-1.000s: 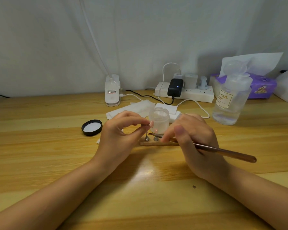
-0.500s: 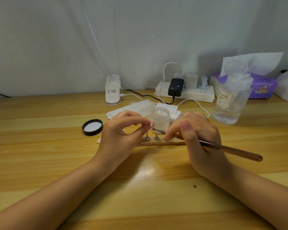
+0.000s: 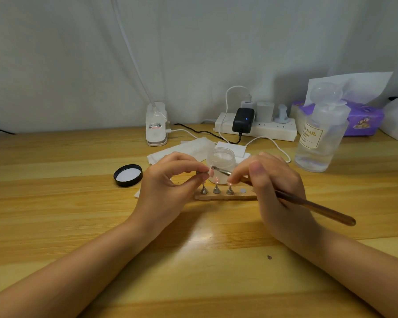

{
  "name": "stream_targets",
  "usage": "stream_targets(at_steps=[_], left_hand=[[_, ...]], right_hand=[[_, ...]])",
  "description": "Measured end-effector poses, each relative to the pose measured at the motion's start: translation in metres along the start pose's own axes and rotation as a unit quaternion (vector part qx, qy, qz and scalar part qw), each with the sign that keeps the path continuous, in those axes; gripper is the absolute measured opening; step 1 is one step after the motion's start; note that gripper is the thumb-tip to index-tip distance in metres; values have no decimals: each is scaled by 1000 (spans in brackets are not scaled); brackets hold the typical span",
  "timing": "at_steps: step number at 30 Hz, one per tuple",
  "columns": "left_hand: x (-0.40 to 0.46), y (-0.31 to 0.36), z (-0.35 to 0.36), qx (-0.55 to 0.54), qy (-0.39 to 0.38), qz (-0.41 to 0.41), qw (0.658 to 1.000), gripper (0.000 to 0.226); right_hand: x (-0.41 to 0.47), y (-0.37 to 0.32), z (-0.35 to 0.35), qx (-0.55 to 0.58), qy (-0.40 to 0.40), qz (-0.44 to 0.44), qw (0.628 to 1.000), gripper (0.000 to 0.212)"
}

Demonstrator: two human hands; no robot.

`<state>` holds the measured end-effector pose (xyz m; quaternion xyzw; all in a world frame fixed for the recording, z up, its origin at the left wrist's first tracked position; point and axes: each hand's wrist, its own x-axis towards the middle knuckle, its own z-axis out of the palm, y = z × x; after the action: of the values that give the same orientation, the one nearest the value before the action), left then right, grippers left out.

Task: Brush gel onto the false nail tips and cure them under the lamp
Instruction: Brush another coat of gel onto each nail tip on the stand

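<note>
Pinching 1 nail tip (image 3: 210,172) just above wooden stand (image 3: 225,197): left hand (image 3: 168,182), fingers curled. Right hand (image 3: 274,187) grips brush (image 3: 308,206), bristles touching tip. Gel jar (image 3: 221,162) behind stand; 3 pegs (image 3: 216,189) upright on it.

Home desk against wall: wooden tabletop (image 3: 55,203), power strip (image 3: 271,131), tissue pack (image 3: 365,120), clip lamp (image 3: 156,125).

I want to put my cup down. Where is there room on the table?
Bare wood lies left of the black lid and in front of the wooden stand, between the forearms. It is crowded behind, around the jar, power strip and bottle.
</note>
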<state>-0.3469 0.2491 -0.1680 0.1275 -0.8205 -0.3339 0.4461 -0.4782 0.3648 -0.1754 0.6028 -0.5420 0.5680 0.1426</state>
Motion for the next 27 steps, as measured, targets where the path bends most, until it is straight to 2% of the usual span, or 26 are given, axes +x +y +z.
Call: stream_targets(at_steps=[3,9,15,22,27], left_hand=[[0,0,0,3,-1,-1,1000,20],[0,0,0,9,1,1,1000,18],[0,0,0,-2,-5,-4,1000,15],[1,1,0,-2,2,-4,1000,16],[0,0,-1,4,-8,-10,1000,15]], right_hand=[[0,0,1,-7,-12,17,1000,46],[0,-2,2,-3,-29,-31,999,58],[1,0,1,11,-3,32,999,43],[0,-2,2,1,-31,-17,999,57],[2,-1,0,29,-9,35,999,40]])
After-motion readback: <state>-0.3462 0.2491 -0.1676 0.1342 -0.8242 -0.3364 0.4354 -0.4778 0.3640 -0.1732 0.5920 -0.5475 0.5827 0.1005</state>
